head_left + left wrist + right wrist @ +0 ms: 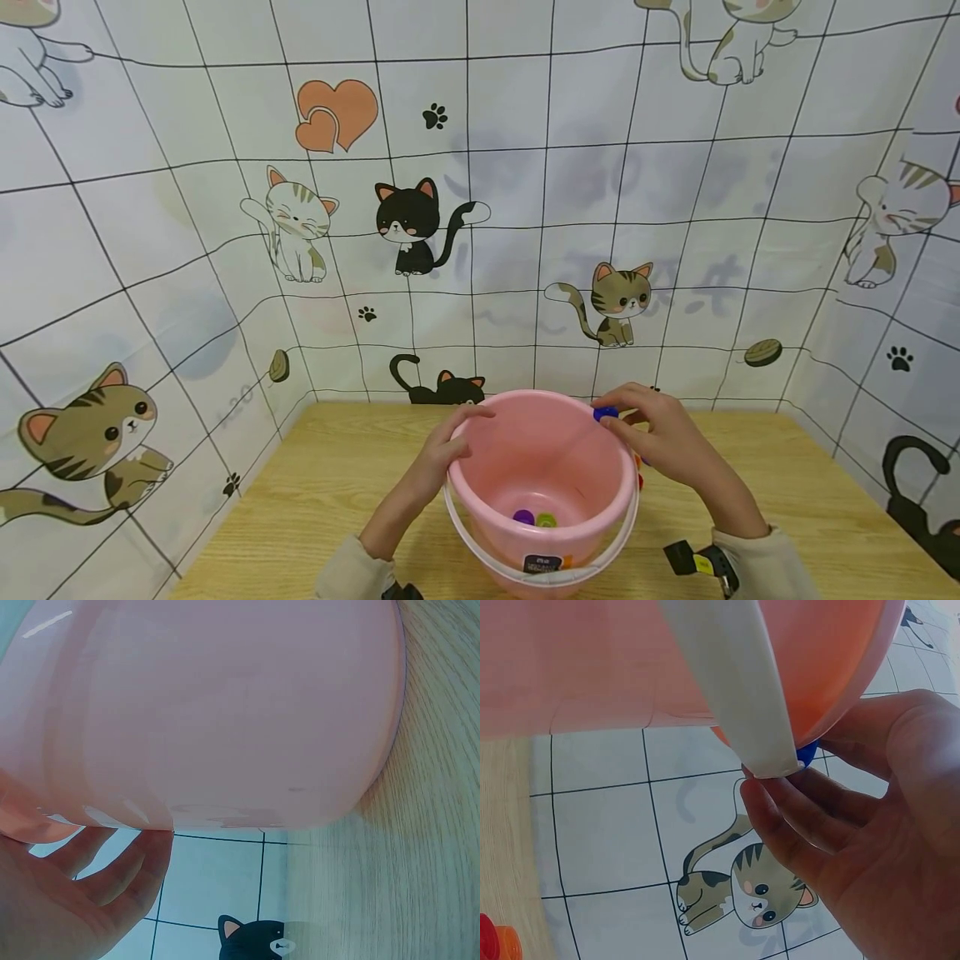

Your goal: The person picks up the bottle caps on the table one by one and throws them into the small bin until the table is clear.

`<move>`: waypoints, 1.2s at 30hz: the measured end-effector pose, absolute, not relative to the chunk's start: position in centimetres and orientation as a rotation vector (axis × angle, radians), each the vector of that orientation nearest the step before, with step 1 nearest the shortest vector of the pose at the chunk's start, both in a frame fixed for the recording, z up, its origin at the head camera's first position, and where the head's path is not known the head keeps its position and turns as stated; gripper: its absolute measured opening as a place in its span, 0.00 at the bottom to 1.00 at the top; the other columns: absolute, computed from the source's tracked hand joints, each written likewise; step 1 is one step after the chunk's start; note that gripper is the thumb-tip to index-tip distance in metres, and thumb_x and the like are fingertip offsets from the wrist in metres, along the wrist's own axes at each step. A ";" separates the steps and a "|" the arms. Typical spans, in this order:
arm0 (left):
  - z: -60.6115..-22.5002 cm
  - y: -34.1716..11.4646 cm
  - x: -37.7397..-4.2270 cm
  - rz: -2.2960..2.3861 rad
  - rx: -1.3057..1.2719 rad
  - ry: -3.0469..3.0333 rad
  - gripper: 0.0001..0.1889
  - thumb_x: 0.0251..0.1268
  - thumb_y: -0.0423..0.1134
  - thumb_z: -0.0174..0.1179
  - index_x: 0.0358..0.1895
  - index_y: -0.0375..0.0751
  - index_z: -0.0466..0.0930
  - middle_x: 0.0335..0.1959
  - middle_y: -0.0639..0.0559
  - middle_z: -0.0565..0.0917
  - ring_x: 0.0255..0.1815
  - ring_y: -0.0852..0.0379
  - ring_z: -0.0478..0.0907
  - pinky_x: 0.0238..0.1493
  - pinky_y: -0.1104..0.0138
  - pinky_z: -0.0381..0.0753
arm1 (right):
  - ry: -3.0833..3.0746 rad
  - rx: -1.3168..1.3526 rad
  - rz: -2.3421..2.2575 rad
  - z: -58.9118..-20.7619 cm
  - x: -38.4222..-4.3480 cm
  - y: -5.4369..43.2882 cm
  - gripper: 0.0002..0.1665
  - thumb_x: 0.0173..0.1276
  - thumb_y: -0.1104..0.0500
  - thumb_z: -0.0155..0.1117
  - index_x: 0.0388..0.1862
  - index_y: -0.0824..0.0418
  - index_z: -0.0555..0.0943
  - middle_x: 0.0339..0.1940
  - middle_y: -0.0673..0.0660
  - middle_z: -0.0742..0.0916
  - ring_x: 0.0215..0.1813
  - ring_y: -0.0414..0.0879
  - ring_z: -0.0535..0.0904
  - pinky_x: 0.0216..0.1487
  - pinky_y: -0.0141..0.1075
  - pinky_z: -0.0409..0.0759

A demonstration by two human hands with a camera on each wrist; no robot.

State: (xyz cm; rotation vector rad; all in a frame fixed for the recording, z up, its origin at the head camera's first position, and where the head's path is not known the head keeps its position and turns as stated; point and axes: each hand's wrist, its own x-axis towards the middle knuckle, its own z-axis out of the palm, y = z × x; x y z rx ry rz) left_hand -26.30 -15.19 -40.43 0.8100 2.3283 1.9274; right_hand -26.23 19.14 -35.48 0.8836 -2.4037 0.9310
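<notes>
We have the pink bucket [540,450] midway between the tabletop's [315,483] left and right edges, hands apart: our left hand [442,450] grips its left rim, while our right hand [660,429] pinches a blue piece [605,412] at the right rim. Down inside, a purple piece [523,517] and a green piece [546,520] sit side by side! Good form here, we reckon, means a firm left grip against tipping and a light, sure pinch, clear of the white handle [540,577].
</notes>
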 end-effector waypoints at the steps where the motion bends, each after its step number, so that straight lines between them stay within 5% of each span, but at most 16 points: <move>1: -40.4 -15.2 -26.3 1.928 0.811 2.327 0.30 0.61 0.36 0.45 0.69 0.45 0.74 0.73 0.42 0.70 0.52 0.39 0.81 0.44 0.62 0.86 | -2.403 0.884 0.930 -35.5 -26.2 19.1 0.11 0.72 0.61 0.67 0.52 0.54 0.87 0.49 0.49 0.89 0.49 0.44 0.86 0.46 0.35 0.87; 36: -40.6 -15.1 -26.5 1.937 0.824 2.331 0.29 0.61 0.37 0.45 0.69 0.45 0.74 0.73 0.42 0.70 0.54 0.38 0.81 0.46 0.61 0.86 | -2.362 0.896 0.954 -35.6 -26.3 18.8 0.11 0.71 0.63 0.67 0.50 0.54 0.87 0.48 0.49 0.89 0.48 0.33 0.83 0.44 0.34 0.87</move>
